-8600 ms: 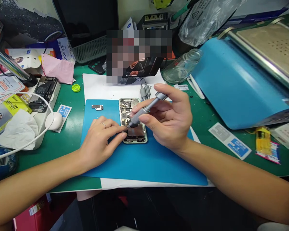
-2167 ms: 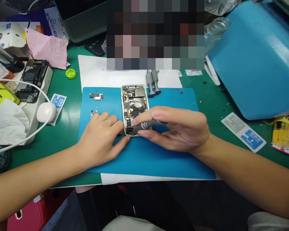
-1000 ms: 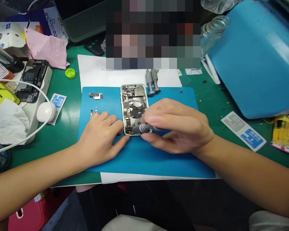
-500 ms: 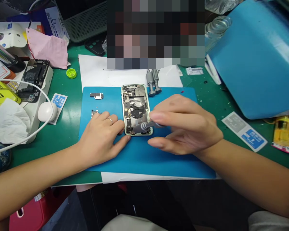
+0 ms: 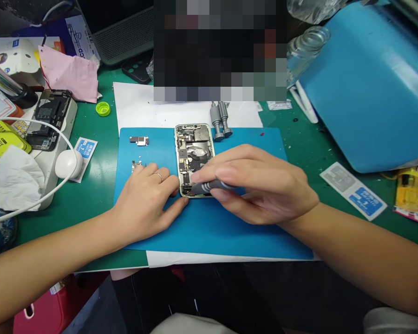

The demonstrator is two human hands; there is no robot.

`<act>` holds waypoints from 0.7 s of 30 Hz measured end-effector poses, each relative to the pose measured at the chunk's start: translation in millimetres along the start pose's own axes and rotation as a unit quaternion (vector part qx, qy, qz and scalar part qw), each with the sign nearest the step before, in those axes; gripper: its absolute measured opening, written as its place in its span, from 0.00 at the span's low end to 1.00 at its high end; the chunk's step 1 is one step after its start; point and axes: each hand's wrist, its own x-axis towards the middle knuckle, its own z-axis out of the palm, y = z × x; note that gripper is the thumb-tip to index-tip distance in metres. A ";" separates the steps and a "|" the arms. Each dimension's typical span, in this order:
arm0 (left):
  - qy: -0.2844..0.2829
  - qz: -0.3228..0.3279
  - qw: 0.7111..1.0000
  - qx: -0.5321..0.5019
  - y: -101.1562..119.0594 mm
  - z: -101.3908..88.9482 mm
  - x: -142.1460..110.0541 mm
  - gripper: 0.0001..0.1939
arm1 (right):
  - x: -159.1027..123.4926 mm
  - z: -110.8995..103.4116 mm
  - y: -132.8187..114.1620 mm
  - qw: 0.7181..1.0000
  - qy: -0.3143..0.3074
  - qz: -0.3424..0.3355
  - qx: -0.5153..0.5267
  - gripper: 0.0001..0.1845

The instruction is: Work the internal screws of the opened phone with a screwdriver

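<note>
An opened smartphone (image 5: pixel 190 150) lies on the blue mat (image 5: pixel 195 232), its inner boards and connectors bare. My left hand (image 5: pixel 149 197) rests palm down, thumb and index finger closed against the phone's lower left corner. In my right hand (image 5: pixel 264 185) is a grey screwdriver (image 5: pixel 205 187), pinched between thumb and fingers and slanting down to the left. Its tip is over the bottom left part of the phone, but I cannot tell whether it touches a screw. My right fingers hide the phone's lower right side.
A small metal bracket (image 5: pixel 139 140) and tiny parts (image 5: pixel 136 165) lie left of the phone. Two grey screwdrivers (image 5: pixel 221 120) lie behind it. Another opened phone (image 5: pixel 48 118), a white cable (image 5: pixel 57 127) and a green cap (image 5: pixel 103 109) are at left; a blue sheet (image 5: pixel 362 93) is at right.
My right fingers have closed around the screwdriver, and the hand has shifted slightly left over the phone. The screwdriver lies flatter. My left hand stays in place.
</note>
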 end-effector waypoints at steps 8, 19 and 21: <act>-0.002 -0.006 1.000 -0.010 -0.6 0.1 -1.3 0.14 | 0.9 2.5 0.4 0.999 -0.023 0.020 0.041 0.18; 0.010 -0.003 1.000 -0.006 -1.2 1.6 -1.1 0.13 | 1.2 5.2 -0.7 0.999 -0.005 0.006 0.052 0.17; 0.013 -0.001 1.000 -0.003 -1.1 1.8 -1.7 0.14 | 1.8 5.4 -0.5 0.999 -0.003 -0.001 0.034 0.16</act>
